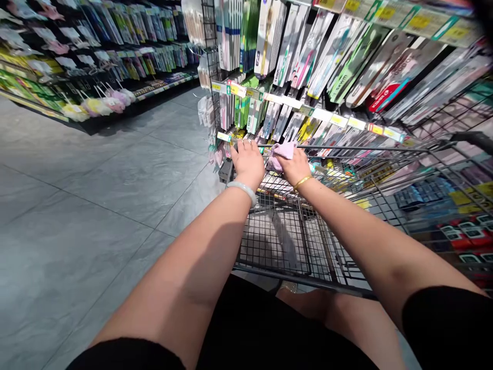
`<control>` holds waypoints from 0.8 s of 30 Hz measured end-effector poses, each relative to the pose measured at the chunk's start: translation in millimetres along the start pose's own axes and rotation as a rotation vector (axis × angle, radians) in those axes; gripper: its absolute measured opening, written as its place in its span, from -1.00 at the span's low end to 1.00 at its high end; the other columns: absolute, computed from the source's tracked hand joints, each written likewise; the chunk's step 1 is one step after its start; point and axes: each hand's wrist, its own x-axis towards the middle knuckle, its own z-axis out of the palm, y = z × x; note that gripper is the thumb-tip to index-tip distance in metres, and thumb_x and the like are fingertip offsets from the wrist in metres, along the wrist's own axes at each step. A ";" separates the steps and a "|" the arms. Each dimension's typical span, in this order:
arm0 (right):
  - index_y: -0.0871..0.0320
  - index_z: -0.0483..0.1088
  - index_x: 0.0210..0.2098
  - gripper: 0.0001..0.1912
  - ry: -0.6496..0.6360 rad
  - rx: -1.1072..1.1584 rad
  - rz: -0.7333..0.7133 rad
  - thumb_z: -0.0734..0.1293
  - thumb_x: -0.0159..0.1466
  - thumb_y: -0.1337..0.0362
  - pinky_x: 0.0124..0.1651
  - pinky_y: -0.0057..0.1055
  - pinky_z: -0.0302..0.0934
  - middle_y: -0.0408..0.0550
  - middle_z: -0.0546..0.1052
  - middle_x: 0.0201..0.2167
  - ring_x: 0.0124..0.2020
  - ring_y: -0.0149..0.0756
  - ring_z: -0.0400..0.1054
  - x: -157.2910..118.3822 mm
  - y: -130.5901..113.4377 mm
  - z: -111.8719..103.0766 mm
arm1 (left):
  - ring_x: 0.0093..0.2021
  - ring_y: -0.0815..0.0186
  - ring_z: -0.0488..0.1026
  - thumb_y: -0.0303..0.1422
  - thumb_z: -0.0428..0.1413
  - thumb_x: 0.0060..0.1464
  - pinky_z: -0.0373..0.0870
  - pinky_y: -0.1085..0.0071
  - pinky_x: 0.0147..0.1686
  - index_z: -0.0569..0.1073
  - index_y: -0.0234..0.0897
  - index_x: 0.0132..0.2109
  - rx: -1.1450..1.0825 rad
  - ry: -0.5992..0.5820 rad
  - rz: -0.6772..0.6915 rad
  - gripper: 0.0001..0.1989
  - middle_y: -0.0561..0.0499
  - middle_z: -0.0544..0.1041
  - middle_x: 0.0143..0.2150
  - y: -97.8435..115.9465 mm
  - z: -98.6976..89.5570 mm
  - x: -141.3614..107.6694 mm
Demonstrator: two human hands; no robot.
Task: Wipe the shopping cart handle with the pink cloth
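A black wire shopping cart (271,241) stands in front of my body, and I see down into its mesh basket. My left hand (249,160), below a pale bangle, is closed over the cart's far rim, knuckles up. Just to its right, my right hand (298,165), with a gold bracelet at the wrist, holds a crumpled pink cloth (284,150) against the same rim. The undersides of both hands and the fingertips of the right one are hidden.
Close beyond the cart rises a rack of packaged toothbrushes (285,56) with price strips. Another shelf (138,56) with hanging packs and puffy bath sponges (98,105) stands at the far left. Grey tiled floor (96,205) lies to the left. Red packages (468,234) show at right.
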 end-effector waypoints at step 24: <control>0.07 0.44 0.05 -0.62 -0.111 -0.012 -0.202 0.08 0.41 0.30 0.01 -0.09 0.05 0.12 0.43 0.08 0.04 -0.01 0.19 3.7 -2.3 -5.5 | 0.44 0.01 -0.10 -0.44 -0.25 0.27 -0.19 -0.08 0.35 0.11 -0.37 0.40 -0.034 -0.027 -0.014 -0.42 -0.24 0.07 0.44 2.6 0.9 2.2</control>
